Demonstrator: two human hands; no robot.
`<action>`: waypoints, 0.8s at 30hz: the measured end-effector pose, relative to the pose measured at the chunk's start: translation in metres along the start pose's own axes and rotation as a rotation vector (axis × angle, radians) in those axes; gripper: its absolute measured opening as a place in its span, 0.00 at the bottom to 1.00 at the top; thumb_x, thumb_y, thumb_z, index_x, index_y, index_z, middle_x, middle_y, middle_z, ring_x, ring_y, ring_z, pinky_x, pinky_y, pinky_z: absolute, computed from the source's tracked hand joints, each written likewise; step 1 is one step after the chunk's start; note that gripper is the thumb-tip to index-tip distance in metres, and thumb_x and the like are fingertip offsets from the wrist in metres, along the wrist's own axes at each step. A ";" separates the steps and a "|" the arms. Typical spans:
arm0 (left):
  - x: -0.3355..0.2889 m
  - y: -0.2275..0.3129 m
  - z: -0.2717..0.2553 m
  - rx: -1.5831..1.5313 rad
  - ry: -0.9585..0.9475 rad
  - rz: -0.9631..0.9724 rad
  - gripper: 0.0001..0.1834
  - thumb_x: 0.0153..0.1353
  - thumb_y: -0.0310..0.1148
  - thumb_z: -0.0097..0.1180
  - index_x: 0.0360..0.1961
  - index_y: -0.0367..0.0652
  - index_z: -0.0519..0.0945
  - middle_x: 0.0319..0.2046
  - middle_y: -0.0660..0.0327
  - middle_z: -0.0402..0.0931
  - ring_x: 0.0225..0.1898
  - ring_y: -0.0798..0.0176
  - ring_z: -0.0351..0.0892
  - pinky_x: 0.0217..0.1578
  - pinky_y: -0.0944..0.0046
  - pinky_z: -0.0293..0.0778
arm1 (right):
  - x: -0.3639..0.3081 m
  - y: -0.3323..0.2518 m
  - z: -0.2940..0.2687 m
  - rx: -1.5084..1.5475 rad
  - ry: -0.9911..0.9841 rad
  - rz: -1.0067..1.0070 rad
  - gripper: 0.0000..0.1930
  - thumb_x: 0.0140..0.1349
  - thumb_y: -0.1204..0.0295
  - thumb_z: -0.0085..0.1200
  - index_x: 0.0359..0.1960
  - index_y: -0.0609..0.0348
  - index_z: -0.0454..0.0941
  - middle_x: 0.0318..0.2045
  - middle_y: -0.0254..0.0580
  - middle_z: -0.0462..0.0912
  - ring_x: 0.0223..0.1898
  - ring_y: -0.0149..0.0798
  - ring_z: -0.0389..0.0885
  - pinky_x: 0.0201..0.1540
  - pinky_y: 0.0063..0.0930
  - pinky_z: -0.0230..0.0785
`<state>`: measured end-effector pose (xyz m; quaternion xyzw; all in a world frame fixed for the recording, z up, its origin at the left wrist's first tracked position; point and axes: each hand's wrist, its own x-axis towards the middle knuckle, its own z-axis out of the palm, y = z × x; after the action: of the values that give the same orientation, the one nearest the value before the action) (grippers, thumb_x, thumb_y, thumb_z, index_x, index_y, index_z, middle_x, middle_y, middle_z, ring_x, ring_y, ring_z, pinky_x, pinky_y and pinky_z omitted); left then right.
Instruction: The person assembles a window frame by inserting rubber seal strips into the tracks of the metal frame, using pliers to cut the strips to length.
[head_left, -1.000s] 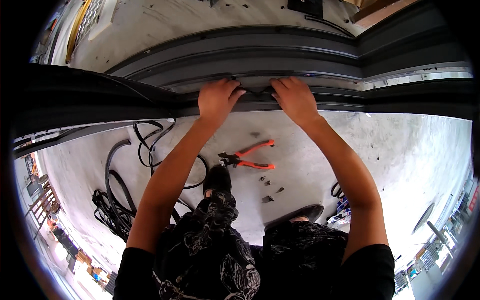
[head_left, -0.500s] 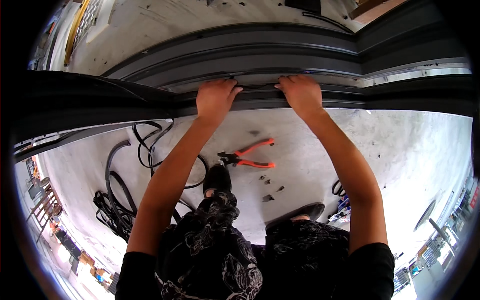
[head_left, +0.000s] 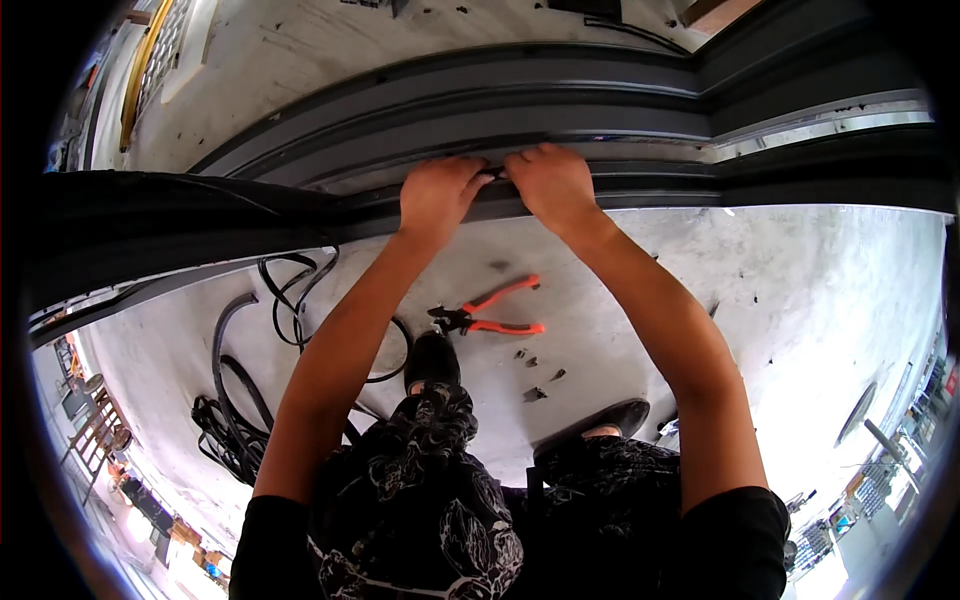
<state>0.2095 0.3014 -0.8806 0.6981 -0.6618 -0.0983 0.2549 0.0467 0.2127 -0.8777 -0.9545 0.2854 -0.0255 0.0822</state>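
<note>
A dark grey metal frame with long grooves runs across in front of me. My left hand is closed at its near rail, thumb and fingers pinched on a thin black rubber strip. Just to the right, my right hand has its fingers curled over the same rail and closed on the strip. Only a small gap parts the two hands. Most of the strip is hidden under the fingers.
Pliers with orange-red handles lie open on the pale floor by my left shoe. Small black scraps lie near them. Loops of black rubber strip are heaped at the left. A yellow bar lies beyond the frame.
My right hand has slid left along the rail, close to my left hand. The left hand stays at about the same spot. The view has shifted slightly.
</note>
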 end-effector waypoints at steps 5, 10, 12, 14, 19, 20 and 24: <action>-0.003 -0.005 -0.001 -0.011 -0.053 0.004 0.10 0.56 0.37 0.60 0.35 0.44 0.83 0.29 0.57 0.80 0.32 0.49 0.78 0.31 0.54 0.73 | 0.004 -0.005 -0.008 0.021 -0.053 -0.004 0.05 0.54 0.71 0.53 0.32 0.51 0.79 0.34 0.33 0.82 0.40 0.38 0.79 0.42 0.30 0.73; -0.005 -0.005 0.008 0.063 -0.035 -0.042 0.09 0.56 0.36 0.60 0.36 0.45 0.82 0.28 0.56 0.79 0.31 0.48 0.78 0.31 0.53 0.73 | 0.008 -0.013 -0.007 -0.038 -0.091 0.038 0.05 0.54 0.71 0.53 0.32 0.51 0.80 0.34 0.33 0.81 0.41 0.38 0.79 0.43 0.30 0.73; -0.002 -0.006 0.008 0.111 -0.020 -0.017 0.08 0.56 0.36 0.60 0.35 0.46 0.82 0.28 0.56 0.79 0.31 0.48 0.77 0.31 0.53 0.73 | 0.008 -0.011 -0.004 -0.001 -0.062 0.042 0.05 0.54 0.71 0.53 0.32 0.52 0.80 0.33 0.33 0.81 0.41 0.38 0.79 0.43 0.31 0.73; -0.005 -0.005 0.006 0.045 -0.005 -0.019 0.08 0.56 0.35 0.60 0.35 0.46 0.82 0.28 0.56 0.78 0.30 0.48 0.77 0.31 0.53 0.73 | 0.006 -0.012 -0.005 0.012 -0.021 0.015 0.05 0.54 0.71 0.53 0.32 0.52 0.80 0.33 0.33 0.81 0.40 0.38 0.79 0.42 0.31 0.73; -0.009 -0.011 0.000 0.043 -0.022 -0.081 0.08 0.55 0.35 0.61 0.35 0.45 0.82 0.28 0.56 0.78 0.32 0.48 0.77 0.32 0.53 0.72 | 0.005 -0.014 0.000 0.050 0.094 -0.034 0.05 0.53 0.70 0.54 0.30 0.51 0.80 0.32 0.33 0.81 0.38 0.39 0.79 0.39 0.32 0.73; -0.010 -0.011 -0.001 0.058 -0.043 -0.101 0.08 0.55 0.35 0.61 0.35 0.45 0.82 0.29 0.55 0.78 0.33 0.48 0.77 0.32 0.53 0.72 | 0.005 -0.014 0.001 0.027 0.080 -0.025 0.04 0.52 0.70 0.54 0.30 0.51 0.80 0.31 0.33 0.80 0.38 0.39 0.79 0.39 0.32 0.73; -0.005 -0.005 -0.002 0.183 -0.079 -0.070 0.08 0.56 0.34 0.60 0.34 0.44 0.81 0.31 0.55 0.78 0.33 0.48 0.77 0.32 0.53 0.72 | 0.008 -0.018 0.002 0.009 0.062 0.008 0.04 0.52 0.71 0.54 0.29 0.51 0.79 0.31 0.34 0.80 0.38 0.40 0.78 0.38 0.33 0.73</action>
<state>0.2145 0.3072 -0.8822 0.7369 -0.6526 -0.0736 0.1601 0.0636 0.2236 -0.8766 -0.9517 0.2917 -0.0559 0.0779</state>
